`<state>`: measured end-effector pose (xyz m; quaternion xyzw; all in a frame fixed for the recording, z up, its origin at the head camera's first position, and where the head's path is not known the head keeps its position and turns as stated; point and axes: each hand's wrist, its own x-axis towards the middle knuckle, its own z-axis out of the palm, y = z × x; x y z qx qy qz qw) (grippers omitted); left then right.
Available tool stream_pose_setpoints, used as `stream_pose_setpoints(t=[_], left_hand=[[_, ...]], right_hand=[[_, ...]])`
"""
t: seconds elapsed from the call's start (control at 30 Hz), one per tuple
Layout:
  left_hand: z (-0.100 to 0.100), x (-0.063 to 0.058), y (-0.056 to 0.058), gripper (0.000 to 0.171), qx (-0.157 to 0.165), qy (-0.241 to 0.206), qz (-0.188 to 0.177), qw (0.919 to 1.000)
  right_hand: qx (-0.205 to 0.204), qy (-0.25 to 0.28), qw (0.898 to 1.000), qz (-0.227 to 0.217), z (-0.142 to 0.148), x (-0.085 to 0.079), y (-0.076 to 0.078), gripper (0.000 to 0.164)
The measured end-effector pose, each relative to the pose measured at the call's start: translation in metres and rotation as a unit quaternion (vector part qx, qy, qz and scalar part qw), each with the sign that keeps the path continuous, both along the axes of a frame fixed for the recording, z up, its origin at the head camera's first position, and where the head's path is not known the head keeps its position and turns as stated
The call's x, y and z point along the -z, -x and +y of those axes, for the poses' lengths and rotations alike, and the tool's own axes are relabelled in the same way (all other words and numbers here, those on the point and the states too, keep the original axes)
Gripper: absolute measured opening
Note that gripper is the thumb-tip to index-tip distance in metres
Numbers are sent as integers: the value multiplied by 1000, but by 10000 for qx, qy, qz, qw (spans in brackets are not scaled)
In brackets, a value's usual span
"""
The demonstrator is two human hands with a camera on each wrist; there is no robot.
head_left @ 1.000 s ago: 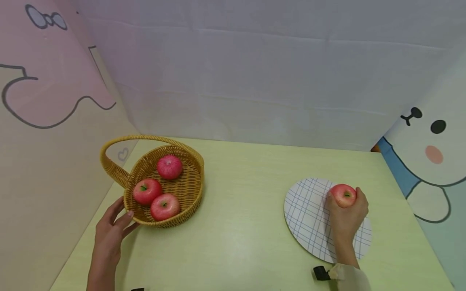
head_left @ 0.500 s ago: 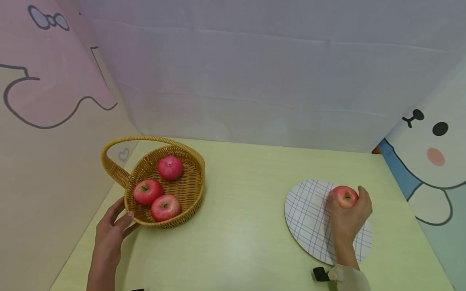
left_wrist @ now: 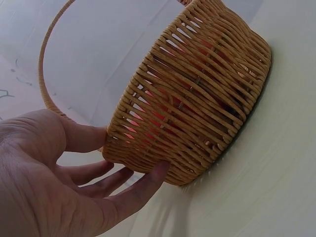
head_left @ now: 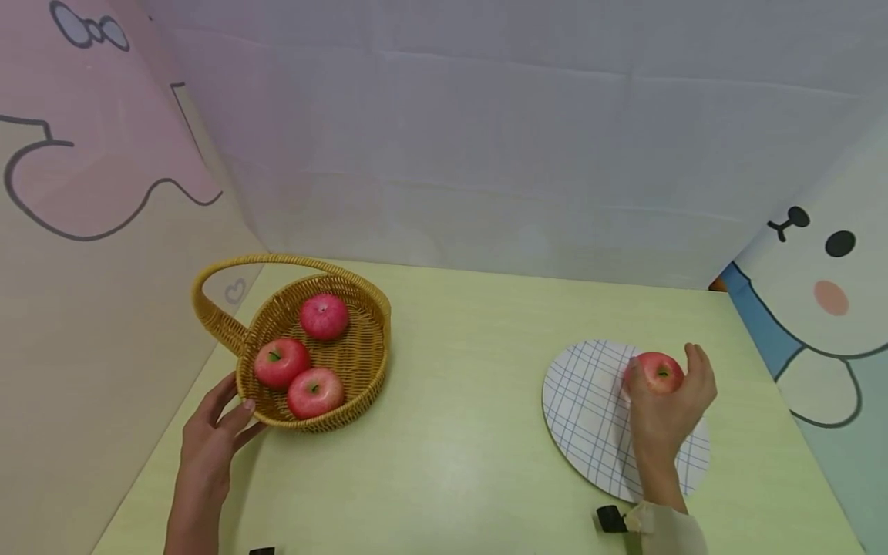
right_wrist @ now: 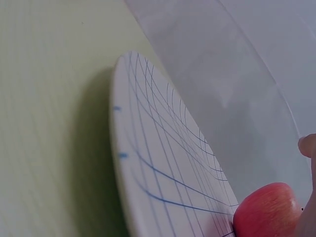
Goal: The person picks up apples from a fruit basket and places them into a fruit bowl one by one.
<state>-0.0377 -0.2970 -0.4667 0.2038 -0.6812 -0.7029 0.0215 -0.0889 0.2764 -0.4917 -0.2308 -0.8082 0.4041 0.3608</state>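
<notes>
A wicker basket (head_left: 378, 381) with three red apples inside stands at the left of the table. My left hand (head_left: 208, 443) holds its near left side, thumb at the rim and fingers against the woven wall (left_wrist: 192, 94). On the right, a round white plate (head_left: 583, 420) with a blue grid bears one red apple (head_left: 659, 373). Around that apple my right hand (head_left: 666, 416) is spread, the thumb in front of its left side and the fingers raised apart from its right side. In the right wrist view the apple (right_wrist: 269, 212) rests on the plate, with only part of the hand showing.
The pale yellow table (head_left: 451, 416) stretches between basket and plate. A white cloth wall (head_left: 486, 169) closes off the back, with cartoon-printed panels at both sides. The basket's tall handle (head_left: 229, 327) arches up on the left.
My right hand's fingers have spread away from the apple, loosening their grip, while the apple stays on the plate. The left hand and basket have kept their place.
</notes>
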Motion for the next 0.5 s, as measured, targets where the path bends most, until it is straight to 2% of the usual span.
stream_pose_setpoints(t=[0.33,0.5], left_hand=[[0,0,1,69,-62,16,-197,9998],[0,0,1,69,-50,34,-192,9998]], right_hand=[[-492,-520,9956,598,-3,-6,-3,76],[-853,-486,9935,584,-2,-11,-3,77]])
